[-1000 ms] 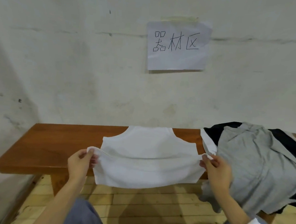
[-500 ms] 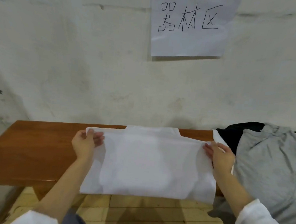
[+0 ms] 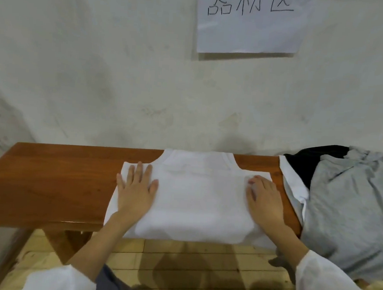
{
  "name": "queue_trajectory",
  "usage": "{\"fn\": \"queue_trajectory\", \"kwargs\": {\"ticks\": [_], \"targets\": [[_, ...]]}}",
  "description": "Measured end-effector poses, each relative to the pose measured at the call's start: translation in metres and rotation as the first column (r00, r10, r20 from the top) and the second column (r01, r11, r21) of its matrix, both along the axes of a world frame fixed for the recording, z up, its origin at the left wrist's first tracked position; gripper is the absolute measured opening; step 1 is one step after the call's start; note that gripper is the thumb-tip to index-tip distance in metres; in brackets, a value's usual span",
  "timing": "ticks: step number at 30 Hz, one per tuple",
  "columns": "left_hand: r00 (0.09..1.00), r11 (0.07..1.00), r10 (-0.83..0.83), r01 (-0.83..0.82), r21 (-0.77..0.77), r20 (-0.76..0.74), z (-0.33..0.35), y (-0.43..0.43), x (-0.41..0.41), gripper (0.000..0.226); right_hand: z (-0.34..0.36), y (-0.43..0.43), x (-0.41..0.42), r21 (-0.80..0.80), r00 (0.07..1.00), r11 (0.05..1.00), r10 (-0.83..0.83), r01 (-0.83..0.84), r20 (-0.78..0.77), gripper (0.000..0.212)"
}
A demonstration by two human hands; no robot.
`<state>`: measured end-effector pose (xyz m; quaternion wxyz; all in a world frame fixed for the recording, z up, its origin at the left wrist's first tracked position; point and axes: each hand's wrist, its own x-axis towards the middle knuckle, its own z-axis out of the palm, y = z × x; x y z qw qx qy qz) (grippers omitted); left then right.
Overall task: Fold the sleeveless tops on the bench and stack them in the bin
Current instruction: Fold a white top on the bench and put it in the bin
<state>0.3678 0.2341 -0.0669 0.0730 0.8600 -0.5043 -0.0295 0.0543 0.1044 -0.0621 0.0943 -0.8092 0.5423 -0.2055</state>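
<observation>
One white sleeveless top (image 3: 196, 197) of thin, soft cloth: lies doubled into a broad rectangle at the middle of the glossy red-brown wooden bench (image 3: 54, 180), long axis along the bench's length, straps at the bench's wall-side edge, near fold overhanging its front edge. The left hand (image 3: 136, 190): released, fingers straight and spread, palm pressing the top's left margin flat on the bench. The right hand (image 3: 264, 202): likewise flat, grasping nothing, on the right margin; fingertips blurred. The top lies under and between both hands, each equally near its own side, so a crosswise fold could likely start from either. One limp heap of grey, black and white garments (image 3: 351, 212): at the bench's right end, just beside the right hand, draping over the front edge; matte, creased. One white paper sheet with handwritten characters (image 3: 248, 28): on the rough plaster wall (image 3: 99, 81) above the bench. No bin is in view.
</observation>
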Motion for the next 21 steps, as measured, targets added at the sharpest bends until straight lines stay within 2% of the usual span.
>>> {"fn": "queue_trajectory", "kwargs": {"ticks": [2, 4, 5, 6, 8, 10, 11, 12, 13, 14, 15, 16, 17, 19, 20, 21], "targets": [[0.998, 0.984, -0.057, 0.058, -0.169, 0.008, 0.011, 0.009, -0.010, 0.049, 0.013, 0.008, 0.003, 0.081, 0.998, 0.997, 0.013, -0.018, 0.054, 0.026], [0.982, 0.909, -0.189, 0.185, -0.372, 0.026, 0.017, 0.023, -0.027, 0.028, 0.023, 0.024, 0.007, 0.125, 0.981, 0.992, -0.002, -0.023, 0.193, 0.022], [0.963, 0.876, -0.270, 0.254, -0.410, 0.019, 0.023, 0.036, -0.042, 0.019, 0.029, 0.040, 0.009, 0.127, 0.968, 0.992, -0.006, -0.027, 0.250, 0.019], [0.940, 0.863, -0.341, 0.304, -0.404, -0.021, 0.028, 0.048, -0.057, 0.017, 0.032, 0.057, 0.012, 0.154, 0.956, 0.987, -0.008, -0.039, 0.292, 0.015], [0.891, 0.895, -0.401, 0.330, -0.301, -0.215, 0.029, 0.072, -0.084, 0.019, 0.030, 0.094, 0.014, 0.286, 0.926, 0.952, -0.009, -0.107, 0.376, 0.011], [0.845, 0.952, -0.306, 0.267, -0.151, -0.439, 0.021, 0.090, -0.102, 0.020, 0.023, 0.128, 0.016, 0.469, 0.890, 0.867, -0.069, -0.171, 0.451, 0.021], [0.800, 0.981, -0.194, 0.168, -0.099, -0.568, 0.013, 0.096, -0.107, 0.020, 0.018, 0.142, 0.017, 0.547, 0.874, 0.820, -0.133, -0.167, 0.467, 0.029], [0.697, 0.999, -0.034, 0.007, -0.041, -0.716, 0.004, 0.100, -0.109, 0.018, 0.010, 0.149, 0.018, 0.631, 0.855, 0.762, -0.227, -0.142, 0.466, 0.038], [0.519, 0.986, 0.119, -0.161, 0.040, -0.846, 0.000, 0.104, -0.108, 0.015, 0.004, 0.154, 0.018, 0.732, 0.821, 0.672, -0.353, -0.111, 0.449, 0.048], [0.289, 0.945, 0.209, -0.304, 0.118, -0.934, -0.001, 0.109, -0.107, 0.012, -0.001, 0.156, 0.018, 0.835, 0.769, 0.539, -0.488, -0.105, 0.412, 0.058], [0.080, 0.904, 0.208, -0.397, 0.160, -0.975, -0.003, 0.113, -0.102, 0.014, -0.004, 0.156, 0.017, 0.905, 0.690, 0.396, -0.611, -0.158, 0.388, 0.063], [-0.079, 0.871, 0.143, -0.464, 0.163, -0.987, -0.002, 0.116, -0.097, 0.019, -0.005, 0.155, 0.015, 0.916, 0.576, 0.310, -0.712, -0.255, 0.401, 0.065], [-0.213, 0.840, 0.054, -0.519, 0.160, -0.976, 0.000, 0.119, -0.092, 0.023, -0.005, 0.153, 0.012, 0.887, 0.425, 0.296, -0.794, -0.355, 0.435, 0.066], [-0.429, 0.744, -0.121, -0.636, 0.205, -0.895, 0.008, 0.124, -0.083, 0.021, 0.000, 0.147, 0.006, 0.798, 0.090, 0.365, -0.884, -0.479, 0.459, 0.057], [-0.517, 0.679, -0.199, -0.685, 0.263, -0.833, 0.013, 0.126, -0.079, 0.017, 0.006, 0.145, 0.003, 0.778, -0.027, 0.400, -0.896, -0.484, 0.444, 0.049], [-0.572, 0.627, -0.267, -0.714, 0.310, -0.776, 0.018, 0.128, -0.076, 0.013, 0.013, 0.144, 0.001, 0.777, -0.102, 0.413, -0.903, -0.476, 0.418, 0.041]]}}
